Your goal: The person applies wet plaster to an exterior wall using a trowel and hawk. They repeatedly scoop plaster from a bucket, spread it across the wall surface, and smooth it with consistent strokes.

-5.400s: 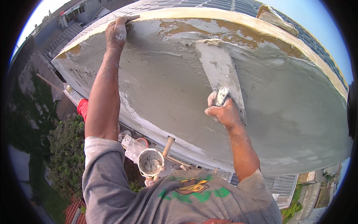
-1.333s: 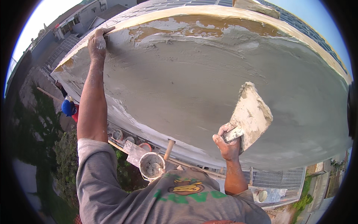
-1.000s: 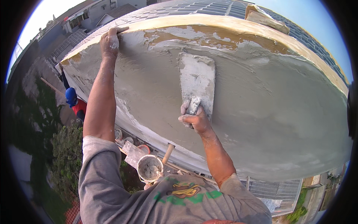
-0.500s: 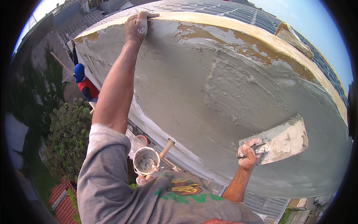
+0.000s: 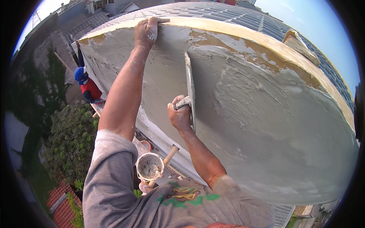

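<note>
My left hand [image 5: 146, 33] is hooked over the top edge of the wall, its fingers bent on the pale ledge [image 5: 213, 22]. In my right hand [image 5: 180, 114] is the handle of a plastering trowel [image 5: 191, 85], fingers wrapped round it. The trowel's long blade stands nearly upright and edge-on to me, close against the wall; whether its whole length touches cannot be told. Wet grey plaster [image 5: 266, 125] coats the wall, smooth in places and ridged right of the trowel. Along the top runs a bare brownish strip [image 5: 266, 57].
Below my left arm hangs or stands a bucket [image 5: 150, 166] of grey mix, beside a wooden pole [image 5: 171, 154]. A co-worker [image 5: 89, 85] in a blue head covering and red top is at the far left. Roof tiles [image 5: 243, 17] lie behind the ledge, with a crumpled sack [image 5: 300, 45] on it.
My right hand has carried the trowel from the lower right of the wall leftward to beneath my left hand, turning the blade from lying broad-side to edge-on. My left hand stays on the ledge.
</note>
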`<state>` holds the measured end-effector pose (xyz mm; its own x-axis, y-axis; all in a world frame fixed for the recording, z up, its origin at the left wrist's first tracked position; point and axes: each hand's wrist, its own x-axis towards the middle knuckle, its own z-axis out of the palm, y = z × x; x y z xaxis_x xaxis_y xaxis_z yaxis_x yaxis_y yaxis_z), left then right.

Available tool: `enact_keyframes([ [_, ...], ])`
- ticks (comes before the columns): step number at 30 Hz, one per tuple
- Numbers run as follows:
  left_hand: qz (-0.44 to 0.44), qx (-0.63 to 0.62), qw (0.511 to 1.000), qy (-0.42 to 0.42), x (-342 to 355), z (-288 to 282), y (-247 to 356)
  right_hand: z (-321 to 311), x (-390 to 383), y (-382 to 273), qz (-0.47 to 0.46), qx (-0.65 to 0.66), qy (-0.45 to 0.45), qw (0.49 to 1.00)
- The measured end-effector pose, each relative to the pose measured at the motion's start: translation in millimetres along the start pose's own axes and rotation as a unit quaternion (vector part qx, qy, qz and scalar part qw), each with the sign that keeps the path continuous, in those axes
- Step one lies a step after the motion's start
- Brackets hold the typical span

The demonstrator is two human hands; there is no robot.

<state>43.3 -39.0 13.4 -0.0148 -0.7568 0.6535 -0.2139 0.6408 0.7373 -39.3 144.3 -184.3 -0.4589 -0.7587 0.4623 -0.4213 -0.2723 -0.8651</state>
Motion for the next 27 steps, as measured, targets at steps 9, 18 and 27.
enact_keyframes([
  [9, 0.038, -0.003, 0.999, 0.014, 10, 3, -19, -84, -20, -38, 0.047, 0.077, 0.04, 0.995],
  [18, 0.034, -0.027, 0.999, -0.013, 15, 0, -18, -213, -62, -63, 0.089, -0.001, 0.077, 0.993],
  [27, 0.006, 0.002, 1.0, 0.028, 40, 3, -55, -318, -112, -81, 0.118, 0.026, 0.265, 0.957],
])
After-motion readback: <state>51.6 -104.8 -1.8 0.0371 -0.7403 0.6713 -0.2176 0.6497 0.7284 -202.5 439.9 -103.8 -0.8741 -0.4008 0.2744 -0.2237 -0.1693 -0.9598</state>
